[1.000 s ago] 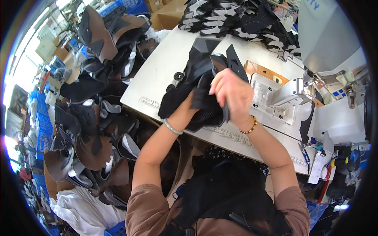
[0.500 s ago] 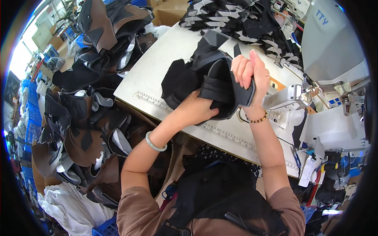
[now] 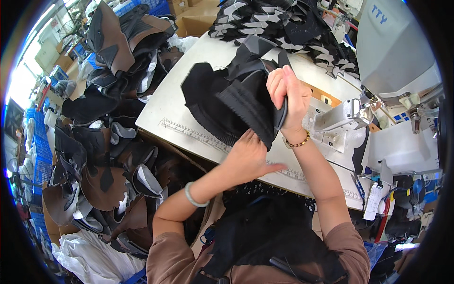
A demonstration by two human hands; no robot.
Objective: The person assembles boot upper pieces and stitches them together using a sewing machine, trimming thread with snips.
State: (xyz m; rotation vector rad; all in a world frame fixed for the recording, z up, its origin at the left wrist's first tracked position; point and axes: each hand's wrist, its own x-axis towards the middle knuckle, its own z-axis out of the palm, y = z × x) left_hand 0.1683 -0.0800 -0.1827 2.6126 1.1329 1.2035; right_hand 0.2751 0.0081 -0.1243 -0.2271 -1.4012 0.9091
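While the right hand [image 3: 291, 94] closes its fingers and thumb around the far edge of a floppy black fabric piece with a ribbed band [image 3: 236, 97], the left hand [image 3: 247, 155] touches the near edge of that band with its fingertips, its thumb spread out to the right; whether those fingertips pinch the cloth, I cannot tell. The piece lies in front of the left hand and leftward of the right, above a white tabletop with a printed ruler scale [image 3: 168, 102]. Just to the right of the right hand stands a silver metal sewing-machine arm [image 3: 339, 115]; beyond both hands, a heap of black and grey cut pieces [image 3: 283, 26] covers the table's far end. To the left of the left hand, brown and black leather-like pieces with pale linings [image 3: 101, 187] crowd together in a pile, with a tan cardboard wall [image 3: 53, 232] showing at its outer side. Farther left stand stacked blue plastic crates [image 3: 41, 168], their contents too blurred to name. An open brown cardboard box [image 3: 196, 23] sits ahead and leftward of both hands, clear plastic wrapping [image 3: 182, 43] just in front. Behind the left hand, crumpled white cloth [image 3: 99, 258] lies next to a blue plastic basket [image 3: 138, 277].
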